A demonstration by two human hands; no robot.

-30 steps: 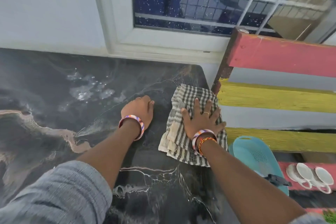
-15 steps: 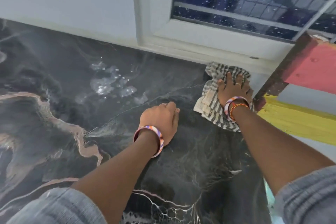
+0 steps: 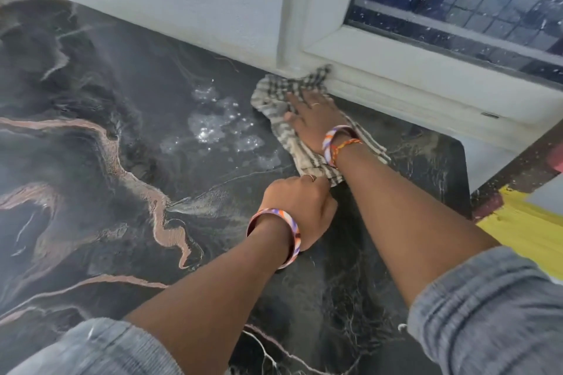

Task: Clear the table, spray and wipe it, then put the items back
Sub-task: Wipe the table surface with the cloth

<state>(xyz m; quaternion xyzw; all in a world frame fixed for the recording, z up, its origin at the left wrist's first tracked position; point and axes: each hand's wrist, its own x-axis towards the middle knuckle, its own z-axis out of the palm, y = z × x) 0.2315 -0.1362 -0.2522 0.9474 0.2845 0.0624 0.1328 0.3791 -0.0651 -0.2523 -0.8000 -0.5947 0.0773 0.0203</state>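
One checked cloth (image 3: 275,94) is on the black marble table (image 3: 91,137), lying at the far edge with its top corner touching the white window frame (image 3: 380,70). The right hand (image 3: 313,119) lies flat on it, fingers spread, pressing down rather than gripping. The left hand (image 3: 300,207) rests loosely curled on the bare tabletop just below the cloth and holds nothing.

One patch of spray foam (image 3: 219,128) sits just left of the cloth, unwiped. The risk, as I judge it, is that a flat palm slides over the bunched fabric and only smears the wet patch, or drags dirt off the frame onto the stone. The bracing left hand could also slip on the damp surface.

Counted: two hands, one cloth, one foam patch, one striped bangle on each wrist, one orange thread (image 3: 344,144) on the right.
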